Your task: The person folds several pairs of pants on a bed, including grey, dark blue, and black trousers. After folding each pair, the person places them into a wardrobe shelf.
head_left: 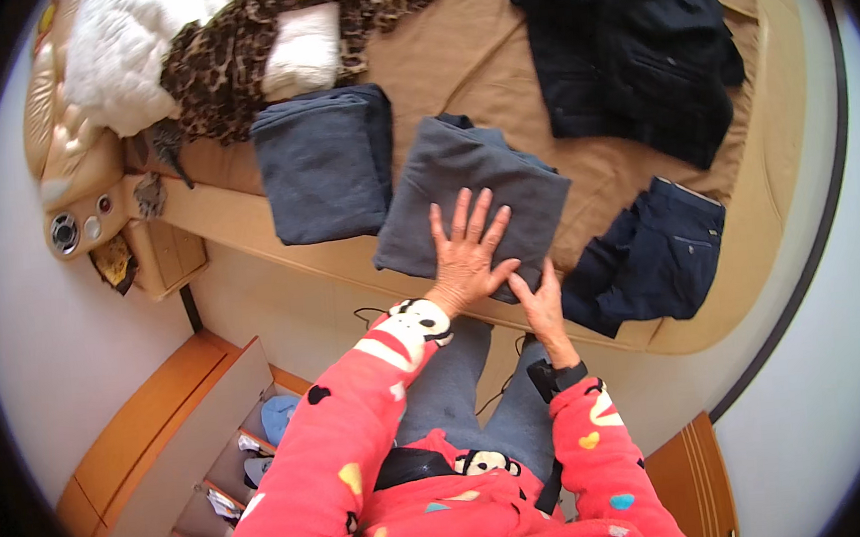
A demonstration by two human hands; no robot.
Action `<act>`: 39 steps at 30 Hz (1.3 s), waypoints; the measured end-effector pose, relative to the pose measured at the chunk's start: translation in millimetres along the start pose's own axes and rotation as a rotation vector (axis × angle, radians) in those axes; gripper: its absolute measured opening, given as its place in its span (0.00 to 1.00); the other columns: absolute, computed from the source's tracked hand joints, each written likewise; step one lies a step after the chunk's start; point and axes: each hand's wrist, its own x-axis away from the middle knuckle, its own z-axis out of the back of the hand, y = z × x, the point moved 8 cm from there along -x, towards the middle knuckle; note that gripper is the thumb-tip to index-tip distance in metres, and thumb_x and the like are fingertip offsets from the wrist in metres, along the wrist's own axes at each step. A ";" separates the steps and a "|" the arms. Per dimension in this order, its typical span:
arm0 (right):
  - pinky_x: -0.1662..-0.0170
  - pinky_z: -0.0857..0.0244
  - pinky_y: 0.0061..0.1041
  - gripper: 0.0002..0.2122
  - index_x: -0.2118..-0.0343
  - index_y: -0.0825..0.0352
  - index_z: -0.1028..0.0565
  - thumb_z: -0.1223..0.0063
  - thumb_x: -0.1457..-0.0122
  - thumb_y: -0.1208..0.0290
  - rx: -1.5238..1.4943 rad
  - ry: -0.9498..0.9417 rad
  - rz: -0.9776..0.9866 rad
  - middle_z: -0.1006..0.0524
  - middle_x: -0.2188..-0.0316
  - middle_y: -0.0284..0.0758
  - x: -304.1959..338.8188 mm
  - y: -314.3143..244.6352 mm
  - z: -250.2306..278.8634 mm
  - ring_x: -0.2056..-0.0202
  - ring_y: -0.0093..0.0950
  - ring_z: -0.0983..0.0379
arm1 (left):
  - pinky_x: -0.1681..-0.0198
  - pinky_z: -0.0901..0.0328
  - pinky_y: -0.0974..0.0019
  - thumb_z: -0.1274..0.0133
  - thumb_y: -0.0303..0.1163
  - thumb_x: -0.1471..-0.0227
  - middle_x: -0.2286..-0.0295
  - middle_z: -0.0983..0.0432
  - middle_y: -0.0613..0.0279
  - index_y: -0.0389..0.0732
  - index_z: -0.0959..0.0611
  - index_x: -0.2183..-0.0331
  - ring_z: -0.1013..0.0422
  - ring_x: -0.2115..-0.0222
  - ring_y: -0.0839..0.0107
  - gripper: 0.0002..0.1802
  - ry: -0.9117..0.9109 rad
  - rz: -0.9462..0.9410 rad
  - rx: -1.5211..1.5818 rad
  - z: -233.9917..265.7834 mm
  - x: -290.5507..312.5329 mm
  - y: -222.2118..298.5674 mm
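A folded grey garment (464, 181) lies on the tan bed (456, 67) near its front edge. My left hand (467, 256) rests flat on it with the fingers spread. My right hand (542, 306) touches the garment's near corner at the bed edge, fingers apart, beside the left thumb. A second folded grey garment (328, 161) lies just to the left. Dark blue trousers (649, 258) lie loosely folded to the right.
A large dark jacket (634, 45) is spread at the back right of the bed. A leopard-print cloth (265, 41) and white fluffy items (126, 50) lie at the back left. An open wooden drawer unit (204, 454) stands at the lower left.
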 end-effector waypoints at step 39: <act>0.43 0.44 0.40 0.17 0.59 0.66 0.25 0.44 0.54 0.72 0.732 0.517 0.737 0.28 0.54 0.42 -13.5 -96.7 165.5 0.48 0.43 0.36 | 0.36 0.66 0.41 0.64 0.58 0.43 0.36 0.50 0.55 0.45 0.38 0.39 0.57 0.35 0.52 0.38 0.157 0.005 -0.114 -17.1 -1.2 4.8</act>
